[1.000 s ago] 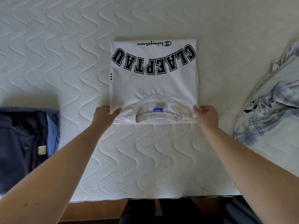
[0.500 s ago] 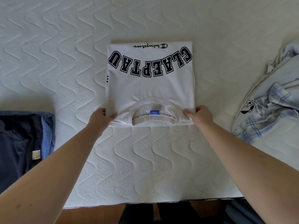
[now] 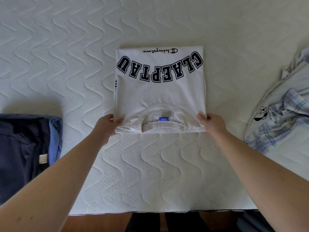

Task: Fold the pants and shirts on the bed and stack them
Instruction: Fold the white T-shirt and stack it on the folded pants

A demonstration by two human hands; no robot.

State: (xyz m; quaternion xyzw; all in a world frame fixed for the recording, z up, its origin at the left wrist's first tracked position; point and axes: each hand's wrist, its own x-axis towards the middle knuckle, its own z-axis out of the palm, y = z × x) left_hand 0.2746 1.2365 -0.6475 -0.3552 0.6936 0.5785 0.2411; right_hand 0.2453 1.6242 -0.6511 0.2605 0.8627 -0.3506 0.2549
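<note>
A: Where is the folded white cotton T-shirt with the black arched lettering?

B: Flat on the white quilted mattress of the bed, about midway along it and nearer the front edge than the far one. It is folded into a neat rectangle, collar towards the person, the print reading upside down from here.

A: And the hands?

B: The left hand pinches the near left corner, thumb on top and fingers beneath. The right hand does the same at the near right corner. So each grip is narrow and closed on the shirt's near edge, where the layers meet. I judge that holding both corners keeps the fold together so the shirt can be lifted whole.

A: Lifted where?

B: Probably to the pile of folded dark navy garments over a blue denim one at the bed's left edge; that looks like the stack.

A: What is left to do?

B: A crumpled heap of pale blue checked cloth with a white printed garment lies at the right edge, unfolded.

A: The room?

B: Little shows: a wavy stitched mattress top and a strip of brown wooden floor below the front edge.
</note>
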